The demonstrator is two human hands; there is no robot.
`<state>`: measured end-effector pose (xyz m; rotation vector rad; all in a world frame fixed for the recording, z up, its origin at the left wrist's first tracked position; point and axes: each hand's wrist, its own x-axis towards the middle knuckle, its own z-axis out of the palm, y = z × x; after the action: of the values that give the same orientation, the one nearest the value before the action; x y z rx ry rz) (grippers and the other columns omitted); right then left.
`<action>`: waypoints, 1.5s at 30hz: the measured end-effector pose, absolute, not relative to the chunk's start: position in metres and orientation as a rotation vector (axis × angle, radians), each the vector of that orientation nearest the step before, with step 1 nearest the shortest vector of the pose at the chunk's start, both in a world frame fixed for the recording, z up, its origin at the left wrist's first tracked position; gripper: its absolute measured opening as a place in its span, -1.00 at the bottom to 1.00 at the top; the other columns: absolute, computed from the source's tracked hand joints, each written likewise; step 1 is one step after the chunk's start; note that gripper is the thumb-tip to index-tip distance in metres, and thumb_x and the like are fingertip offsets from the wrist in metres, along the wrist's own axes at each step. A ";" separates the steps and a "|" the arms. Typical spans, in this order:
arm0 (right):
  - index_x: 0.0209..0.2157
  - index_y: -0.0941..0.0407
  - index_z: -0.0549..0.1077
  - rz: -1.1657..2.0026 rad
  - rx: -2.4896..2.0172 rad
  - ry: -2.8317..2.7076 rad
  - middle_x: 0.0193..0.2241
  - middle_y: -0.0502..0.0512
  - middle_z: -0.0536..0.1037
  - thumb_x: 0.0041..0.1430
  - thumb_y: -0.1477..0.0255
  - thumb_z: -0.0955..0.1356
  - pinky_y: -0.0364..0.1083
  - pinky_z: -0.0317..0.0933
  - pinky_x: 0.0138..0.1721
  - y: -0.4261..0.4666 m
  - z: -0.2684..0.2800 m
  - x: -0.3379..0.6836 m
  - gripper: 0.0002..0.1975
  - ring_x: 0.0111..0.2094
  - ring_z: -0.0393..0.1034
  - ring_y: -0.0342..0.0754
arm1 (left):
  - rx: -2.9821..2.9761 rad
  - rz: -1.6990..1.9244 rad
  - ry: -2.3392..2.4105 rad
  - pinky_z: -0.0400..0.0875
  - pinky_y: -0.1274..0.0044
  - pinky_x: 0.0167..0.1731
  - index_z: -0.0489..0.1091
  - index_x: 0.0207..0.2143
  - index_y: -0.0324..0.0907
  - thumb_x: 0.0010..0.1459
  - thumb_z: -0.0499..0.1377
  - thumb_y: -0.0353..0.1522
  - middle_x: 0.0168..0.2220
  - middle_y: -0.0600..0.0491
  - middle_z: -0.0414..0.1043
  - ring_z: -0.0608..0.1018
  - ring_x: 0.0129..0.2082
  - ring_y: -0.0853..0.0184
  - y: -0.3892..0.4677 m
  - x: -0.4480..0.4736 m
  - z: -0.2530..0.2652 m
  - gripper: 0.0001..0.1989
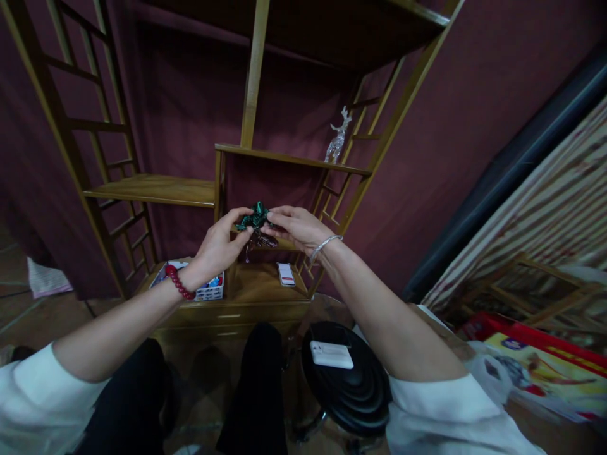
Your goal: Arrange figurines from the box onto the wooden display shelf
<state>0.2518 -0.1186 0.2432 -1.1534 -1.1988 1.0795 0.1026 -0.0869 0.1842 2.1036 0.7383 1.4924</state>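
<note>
In front of the shelf unit, both my hands hold a shiny dark green piece (258, 216) with folds like a fabric bow or ornament. Thin, dark brown loops or strands hang below it. I cannot make out its exact kind. My left hand (219, 245), with a red bead bracelet on the wrist, pinches its left side between thumb and fingers. From the right, my right hand (298, 226) grips the other side with thumb and index finger; a silver bracelet is on that wrist. Parts of the green piece are hidden behind my fingers.
A wooden shelf unit (149, 188) stands ahead, with a clear deer figurine (337, 138) on a right shelf. On the low cabinet are a patterned box (209, 293) and a phone (286, 274). A black stool (351, 395) carries a white device (332, 355). A colourful box (550, 366) lies right.
</note>
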 end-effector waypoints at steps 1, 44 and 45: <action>-0.50 0.23 0.32 1.072 -1.151 -1.210 -0.56 -0.03 0.42 0.05 0.63 0.32 -0.31 0.38 -0.43 -0.118 0.247 0.253 -0.90 -0.54 0.39 -0.30 | 2.128 1.512 0.732 0.29 0.56 -0.19 0.29 -0.08 -0.15 0.05 0.06 -0.37 -0.17 0.05 0.37 0.41 -0.23 0.37 -0.086 0.103 0.187 -0.66; 0.12 0.15 0.09 0.185 -1.051 -1.557 -0.36 0.08 0.51 -0.13 0.46 0.41 -0.04 0.31 -0.20 -0.065 0.347 0.336 -0.25 -0.31 0.42 -0.08 | 1.814 1.445 0.407 0.34 0.64 -0.56 0.29 -0.18 -0.25 0.04 0.08 -0.55 -0.57 0.17 0.28 0.34 -0.68 0.57 -0.042 0.182 0.371 -0.76; 0.11 0.15 0.08 0.185 -1.043 -1.554 -0.36 0.07 0.51 -0.12 0.48 0.40 -0.06 0.32 -0.22 -0.061 0.349 0.338 -0.27 -0.33 0.43 -0.09 | 1.810 1.444 0.419 0.35 0.64 -0.57 0.28 -0.19 -0.26 0.03 0.09 -0.56 -0.57 0.17 0.28 0.34 -0.69 0.57 -0.040 0.185 0.374 -0.75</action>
<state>0.3379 -0.0613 0.3492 -1.0428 -1.5538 0.1847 0.1847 -0.0399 0.3743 1.8096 0.4189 1.4438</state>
